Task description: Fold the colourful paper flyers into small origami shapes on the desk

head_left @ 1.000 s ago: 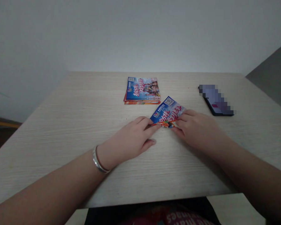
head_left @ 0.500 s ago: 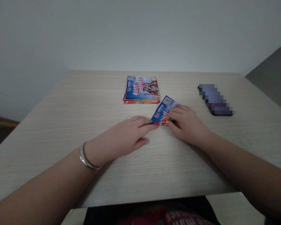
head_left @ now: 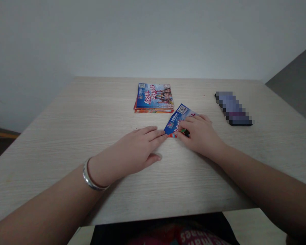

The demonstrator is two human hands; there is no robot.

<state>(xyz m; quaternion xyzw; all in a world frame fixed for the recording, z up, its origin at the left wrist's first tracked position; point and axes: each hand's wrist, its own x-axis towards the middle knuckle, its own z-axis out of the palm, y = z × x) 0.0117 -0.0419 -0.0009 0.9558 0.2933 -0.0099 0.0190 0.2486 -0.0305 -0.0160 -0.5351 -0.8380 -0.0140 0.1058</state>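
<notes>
A folded blue and red leaflet (head_left: 177, 118) lies on the wooden table (head_left: 91, 112), turned at an angle. My right hand (head_left: 200, 136) rests on its right part, fingers flat and pressing it down. My left hand (head_left: 135, 151) lies flat beside it, fingertips touching the leaflet's left corner; a silver bangle sits on that wrist. Just behind the leaflet sits a small stack of the same leaflets (head_left: 154, 97).
A dark phone (head_left: 233, 109), pixelated, lies at the right of the table. A plain white wall stands behind the far table edge. The near table edge runs just in front of my forearms.
My right hand has slid left and forward over the leaflet, covering more of it. The left hand has stayed at the leaflet's left corner.
</notes>
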